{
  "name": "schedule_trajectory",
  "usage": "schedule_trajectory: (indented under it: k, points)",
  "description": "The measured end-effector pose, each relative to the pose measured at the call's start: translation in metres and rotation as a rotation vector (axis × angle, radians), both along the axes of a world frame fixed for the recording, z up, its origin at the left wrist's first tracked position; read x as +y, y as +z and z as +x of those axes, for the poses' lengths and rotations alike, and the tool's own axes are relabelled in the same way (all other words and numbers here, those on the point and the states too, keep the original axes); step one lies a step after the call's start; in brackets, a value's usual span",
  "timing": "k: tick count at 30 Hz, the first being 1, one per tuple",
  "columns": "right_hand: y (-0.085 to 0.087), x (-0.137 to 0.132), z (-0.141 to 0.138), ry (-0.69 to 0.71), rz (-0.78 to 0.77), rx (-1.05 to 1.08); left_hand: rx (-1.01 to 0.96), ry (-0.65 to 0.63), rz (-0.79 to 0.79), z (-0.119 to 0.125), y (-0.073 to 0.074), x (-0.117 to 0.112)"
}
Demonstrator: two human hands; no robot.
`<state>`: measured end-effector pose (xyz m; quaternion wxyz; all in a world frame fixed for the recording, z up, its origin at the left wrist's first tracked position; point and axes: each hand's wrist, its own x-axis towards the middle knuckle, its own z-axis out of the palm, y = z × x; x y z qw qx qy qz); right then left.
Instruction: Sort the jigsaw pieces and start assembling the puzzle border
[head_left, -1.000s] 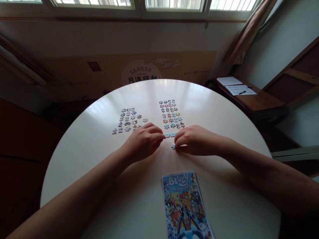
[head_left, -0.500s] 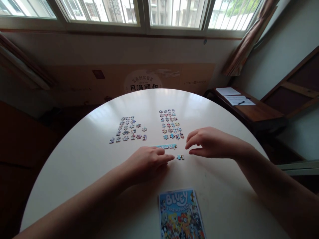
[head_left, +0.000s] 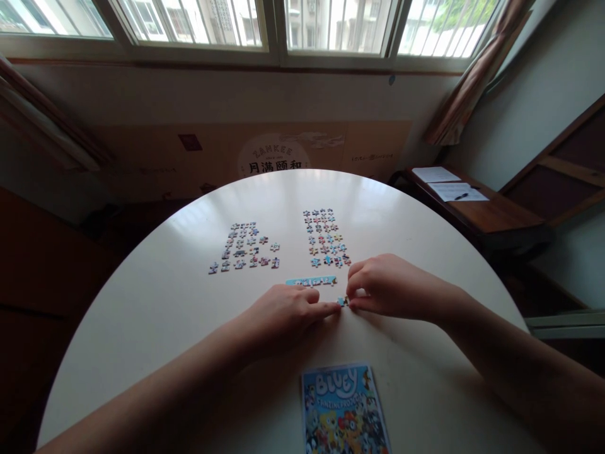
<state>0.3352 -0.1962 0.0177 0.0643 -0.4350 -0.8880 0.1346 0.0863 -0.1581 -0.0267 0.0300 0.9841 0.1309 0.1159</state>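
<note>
On the white round table, two small joined jigsaw pieces [head_left: 343, 302], blue and brown, lie between my hands. My left hand [head_left: 288, 309] rests palm down, index finger stretched out and its tip touching their left side; the thumb is hidden. My right hand [head_left: 378, 287] pinches their right side between thumb and fingers, covering part of them. Just behind my left hand lies a joined blue puzzle strip [head_left: 312, 281], partly covered by that hand. In front of me is a picture sheet [head_left: 345, 407] reading "Bluey", showing many cartoon characters.
Loose puzzle pieces stand in rows, one group [head_left: 243, 246] at the left and another [head_left: 324, 236] at the middle back. The table [head_left: 142, 315] has a curved far edge. A wooden side table [head_left: 510, 211] with papers and a pen stands at the right, beyond the edge.
My right hand has moved left and down onto the joined pieces and closed on their right side. My left index fingertip has shifted right until it touches them.
</note>
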Motion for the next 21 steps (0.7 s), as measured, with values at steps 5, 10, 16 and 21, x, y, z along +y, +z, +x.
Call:
schedule_trajectory:
  k: [5, 10, 16, 21]
  points:
    - [-0.002, 0.001, -0.001, -0.017, -0.026, 0.021, 0.014, 0.01, 0.016, 0.0, 0.0, -0.001]
    - [-0.002, 0.001, -0.002, -0.022, -0.056, 0.026, 0.043, 0.037, 0.023, 0.0, 0.001, -0.003]
    - [-0.006, 0.002, -0.006, -0.069, -0.025, 0.056, 0.056, 0.122, 0.025, -0.002, 0.002, -0.004]
    - [-0.013, 0.004, -0.01, -0.117, 0.017, 0.055, 0.043, 0.149, 0.049, -0.005, 0.002, 0.0]
